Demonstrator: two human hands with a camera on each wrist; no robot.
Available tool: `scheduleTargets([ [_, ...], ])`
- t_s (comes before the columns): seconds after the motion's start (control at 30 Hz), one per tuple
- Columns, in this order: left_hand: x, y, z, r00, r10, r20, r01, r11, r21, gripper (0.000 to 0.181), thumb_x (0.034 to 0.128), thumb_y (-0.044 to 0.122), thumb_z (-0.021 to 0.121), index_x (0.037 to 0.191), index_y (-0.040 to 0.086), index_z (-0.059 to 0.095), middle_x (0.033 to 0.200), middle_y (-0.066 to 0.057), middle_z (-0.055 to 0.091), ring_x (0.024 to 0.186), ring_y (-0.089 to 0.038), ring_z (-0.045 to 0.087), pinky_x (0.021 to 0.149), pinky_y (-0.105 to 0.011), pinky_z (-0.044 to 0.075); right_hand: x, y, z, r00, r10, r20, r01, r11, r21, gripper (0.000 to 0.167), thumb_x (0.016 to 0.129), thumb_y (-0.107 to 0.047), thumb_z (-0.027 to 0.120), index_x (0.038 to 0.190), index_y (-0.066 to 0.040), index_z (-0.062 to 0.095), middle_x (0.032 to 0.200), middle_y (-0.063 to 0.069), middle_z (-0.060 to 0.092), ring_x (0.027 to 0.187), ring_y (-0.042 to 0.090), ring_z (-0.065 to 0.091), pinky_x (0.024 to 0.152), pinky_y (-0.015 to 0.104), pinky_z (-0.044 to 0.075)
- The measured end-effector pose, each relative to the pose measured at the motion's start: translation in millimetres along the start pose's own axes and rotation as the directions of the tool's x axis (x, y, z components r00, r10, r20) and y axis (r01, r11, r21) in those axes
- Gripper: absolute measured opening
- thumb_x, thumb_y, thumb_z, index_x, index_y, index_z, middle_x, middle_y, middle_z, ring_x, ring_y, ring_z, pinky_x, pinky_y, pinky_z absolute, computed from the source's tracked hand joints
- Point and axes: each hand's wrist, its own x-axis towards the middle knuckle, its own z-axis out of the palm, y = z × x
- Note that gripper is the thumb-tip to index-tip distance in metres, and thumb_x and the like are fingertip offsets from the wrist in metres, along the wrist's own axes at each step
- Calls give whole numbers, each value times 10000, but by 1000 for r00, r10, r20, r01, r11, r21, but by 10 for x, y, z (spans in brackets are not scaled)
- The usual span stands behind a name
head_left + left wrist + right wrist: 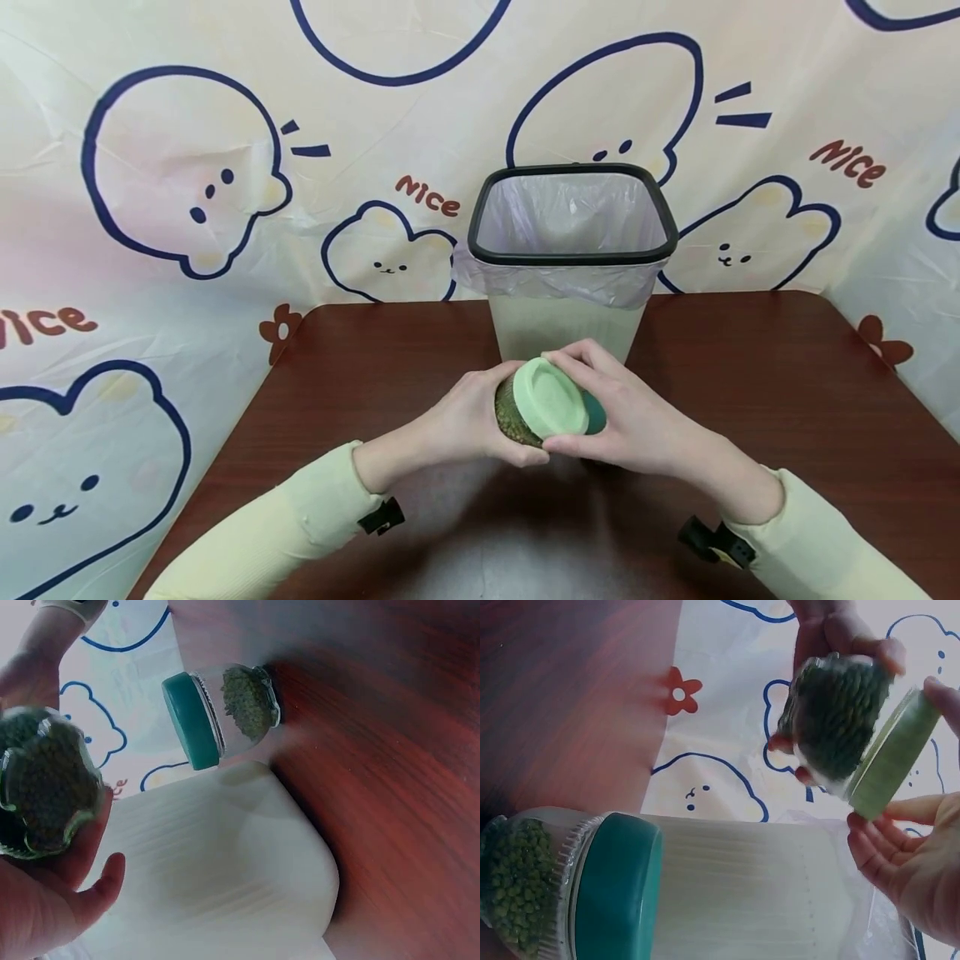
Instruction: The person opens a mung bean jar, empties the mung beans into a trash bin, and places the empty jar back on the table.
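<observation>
A clear jar [513, 413] filled with green granules is held up above the table, tilted, with a pale green lid [551, 398] on its mouth. My left hand [467, 418] grips the jar body, fingers and thumb curled round it. With fingertips and thumb, my right hand [633, 417] holds the lid's rim. Below them a second jar [521, 889] with a teal lid [619, 889] stands upright on the table, partly full of similar granules. In the head view most of it is hidden behind the right hand and the held jar.
A pale waste bin [566, 325] with a black rim and a thin plastic liner stands behind the hands on the dark red-brown table [375, 358]. A cartoon-printed cloth [225, 333] hangs round the table's back and sides.
</observation>
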Motion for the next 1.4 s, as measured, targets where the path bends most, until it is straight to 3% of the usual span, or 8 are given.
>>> scheduleTargets([
  [0.2,-27,21,0,1000,-1,10,1,1000,8,811,617,340,899,1311,141,528,1047,109,618,917,-45,575,782,-254,499,-19,11,-27,999,-38,33,39,999,-26,839,763,-457,811,1422,-71,464,1295,0,456,1152,144,477,918,346,467],
  [0.5,-20,-20,1,998,-31,-51,32,999,25,817,623,336,904,1305,97,523,1071,61,628,917,-67,584,783,-270,507,9,-126,-25,994,110,-22,-112,978,-173,795,827,-514,717,1469,-154,418,1358,-4,454,1122,173,532,796,410,520],
  [0.7,-3,-35,13,998,-20,-67,24,998,49,813,612,353,903,1291,103,532,1046,63,635,890,-66,594,765,-263,508,116,-251,-5,974,222,-32,-223,939,-261,780,864,-590,621,1480,-164,402,1331,22,488,1126,201,537,760,435,522],
  [0.93,-5,-18,36,998,-22,-57,25,999,46,820,620,359,905,1302,114,523,1059,67,629,898,-65,589,763,-264,505,168,-286,37,940,342,3,-317,873,-370,865,832,-712,546,1440,-106,441,1185,60,570,899,217,608,673,406,519],
  [1.13,-8,-13,34,998,-28,-62,31,998,61,818,615,375,905,1295,120,529,1053,72,627,896,-68,588,761,-267,504,167,-285,56,950,313,-14,-300,892,-338,761,811,-659,623,1323,-101,546,1036,7,552,752,170,561,625,352,496],
  [1.4,-2,-21,10,998,-20,-52,23,998,58,823,625,360,900,1309,109,518,1068,62,624,908,-71,586,768,-269,504,140,-265,19,974,225,-9,-217,928,-305,729,808,-593,674,1362,-142,524,1132,-10,548,898,160,579,645,357,509],
])
